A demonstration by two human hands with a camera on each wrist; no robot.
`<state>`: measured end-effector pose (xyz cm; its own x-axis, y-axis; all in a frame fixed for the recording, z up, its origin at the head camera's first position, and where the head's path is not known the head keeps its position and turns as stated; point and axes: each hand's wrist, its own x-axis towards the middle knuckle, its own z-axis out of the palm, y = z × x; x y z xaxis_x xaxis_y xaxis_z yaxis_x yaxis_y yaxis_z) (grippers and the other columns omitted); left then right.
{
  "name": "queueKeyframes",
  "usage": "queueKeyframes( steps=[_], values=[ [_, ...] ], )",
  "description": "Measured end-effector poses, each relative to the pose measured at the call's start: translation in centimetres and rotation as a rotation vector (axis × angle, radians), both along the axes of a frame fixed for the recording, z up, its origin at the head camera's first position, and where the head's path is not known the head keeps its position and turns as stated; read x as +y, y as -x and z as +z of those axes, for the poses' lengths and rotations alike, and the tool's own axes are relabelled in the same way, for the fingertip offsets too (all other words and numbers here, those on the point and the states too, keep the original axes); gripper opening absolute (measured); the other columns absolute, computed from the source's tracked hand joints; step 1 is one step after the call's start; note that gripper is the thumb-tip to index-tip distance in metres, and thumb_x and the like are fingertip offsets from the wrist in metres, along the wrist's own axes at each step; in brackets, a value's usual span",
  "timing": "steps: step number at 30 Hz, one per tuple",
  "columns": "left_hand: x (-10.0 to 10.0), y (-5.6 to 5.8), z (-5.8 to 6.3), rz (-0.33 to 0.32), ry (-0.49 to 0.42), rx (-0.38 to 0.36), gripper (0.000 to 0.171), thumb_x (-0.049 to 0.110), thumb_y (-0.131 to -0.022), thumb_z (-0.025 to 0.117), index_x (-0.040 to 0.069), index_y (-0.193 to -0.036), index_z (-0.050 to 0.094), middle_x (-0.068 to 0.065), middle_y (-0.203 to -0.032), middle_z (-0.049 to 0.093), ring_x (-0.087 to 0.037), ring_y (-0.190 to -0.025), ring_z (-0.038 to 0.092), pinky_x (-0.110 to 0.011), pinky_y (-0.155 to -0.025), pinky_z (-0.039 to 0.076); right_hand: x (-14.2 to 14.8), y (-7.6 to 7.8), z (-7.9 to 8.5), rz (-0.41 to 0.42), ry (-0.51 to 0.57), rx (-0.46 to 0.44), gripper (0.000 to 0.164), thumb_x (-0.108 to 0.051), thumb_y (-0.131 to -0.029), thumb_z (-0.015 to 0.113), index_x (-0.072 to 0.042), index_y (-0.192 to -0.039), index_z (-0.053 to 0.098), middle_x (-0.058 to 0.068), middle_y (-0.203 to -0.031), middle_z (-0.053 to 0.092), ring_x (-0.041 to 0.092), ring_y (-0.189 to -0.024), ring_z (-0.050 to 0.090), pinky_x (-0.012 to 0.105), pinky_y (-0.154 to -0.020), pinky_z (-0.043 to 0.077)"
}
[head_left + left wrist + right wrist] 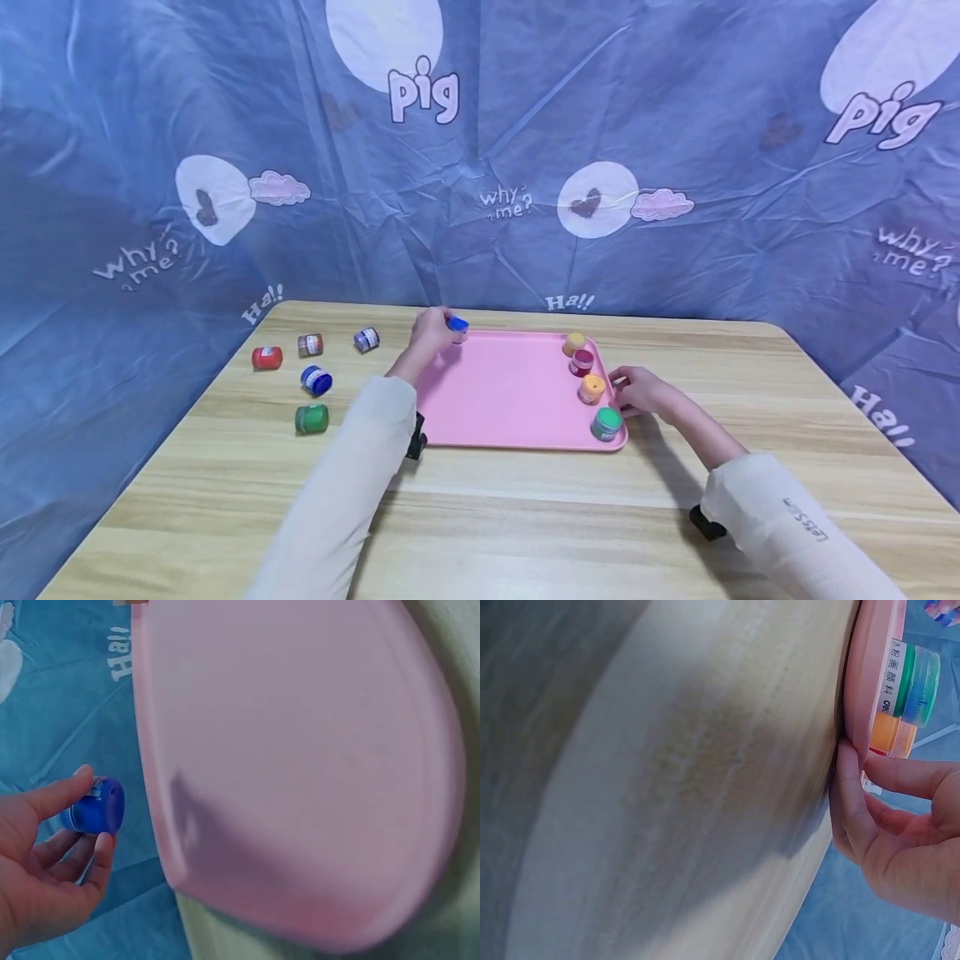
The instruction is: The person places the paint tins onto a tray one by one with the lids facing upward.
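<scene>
The left hand pinches a blue paint jar by the pink tray's ten o'clock corner. The right hand grips its three o'clock edge, near a green-lidded paint jar.

Pinched a blue jar in the left hand at the far corner of the pink tray, between 10 and 11 o'clock from its centre. Touched the tray's rim at 3 o'clock with the right hand. Saw a yellow jar, crimson jar, orange jar and teal jar lined up inside, from 2 round to 4 o'clock. Counted five loose jars on the tabletop toward 9 o'clock. Noted a printed blue cloth behind, at 12 o'clock.
</scene>
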<state>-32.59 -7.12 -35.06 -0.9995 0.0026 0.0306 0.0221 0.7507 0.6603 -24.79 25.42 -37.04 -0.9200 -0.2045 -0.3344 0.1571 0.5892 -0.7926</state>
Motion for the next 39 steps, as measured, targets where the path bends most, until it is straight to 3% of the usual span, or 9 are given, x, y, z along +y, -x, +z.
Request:
queueKeyframes(
  steps=[6,14,27,34,39],
  values=[
    [0.3,0.4,-1.1,0.014,0.003,-0.033,0.039,0.011,-0.073,0.077,0.001,-0.107,0.062,-0.014,-0.108,0.061,-0.028,-0.102,0.054,-0.034,-0.090,0.042,-0.1,0.0,-0.1,-0.001,0.012,0.010,0.049,0.013,-0.076,0.047,0.021,-0.121,0.032,0.021,-0.092,0.048,0.014,-0.069,0.055,0.033,-0.069,0.054],
    [0.3,1.4,-2.4,-0.026,0.051,-0.024,0.042,0.007,-0.068,0.080,0.004,-0.106,0.062,-0.015,-0.106,0.062,-0.030,-0.101,0.054,-0.036,-0.088,0.043,-0.4,-0.1,-0.1,-0.011,0.021,-0.008,0.051,0.014,-0.076,0.049,0.021,-0.123,0.030,0.024,-0.096,0.048,0.017,-0.074,0.056,0.033,-0.069,0.054],
    [-0.1,1.5,-3.3,-0.100,0.079,-0.030,0.043,0.006,-0.069,0.079,0.002,-0.107,0.060,-0.016,-0.111,0.060,-0.031,-0.104,0.053,-0.037,-0.092,0.041,-0.6,-0.1,-0.3,-0.022,0.023,-0.007,0.052,0.014,-0.075,0.051,0.021,-0.123,0.031,0.024,-0.097,0.048,0.017,-0.073,0.056,0.033,-0.068,0.054],
    [-0.8,1.0,-2.0,-0.224,0.040,-0.075,0.057,0.010,-0.075,0.074,-0.001,-0.126,0.051,-0.019,-0.120,0.054,-0.031,-0.110,0.050,-0.036,-0.094,0.040,-0.4,0.0,-0.3,-0.025,0.027,-0.011,0.052,0.014,-0.076,0.051,0.020,-0.123,0.030,0.023,-0.096,0.048,0.016,-0.072,0.056,0.033,-0.069,0.054],
    [-2.6,0.8,-0.5,-0.244,-0.037,-0.079,0.052,0.013,-0.081,0.068,-0.005,-0.126,0.048,-0.022,-0.120,0.053,-0.032,-0.110,0.050,-0.036,-0.092,0.041,-0.1,0.0,-0.2,-0.032,0.013,-0.003,0.051,0.015,-0.076,0.049,0.021,-0.123,0.031,0.022,-0.094,0.048,0.016,-0.071,0.055,0.033,-0.069,0.054]
  ],
)
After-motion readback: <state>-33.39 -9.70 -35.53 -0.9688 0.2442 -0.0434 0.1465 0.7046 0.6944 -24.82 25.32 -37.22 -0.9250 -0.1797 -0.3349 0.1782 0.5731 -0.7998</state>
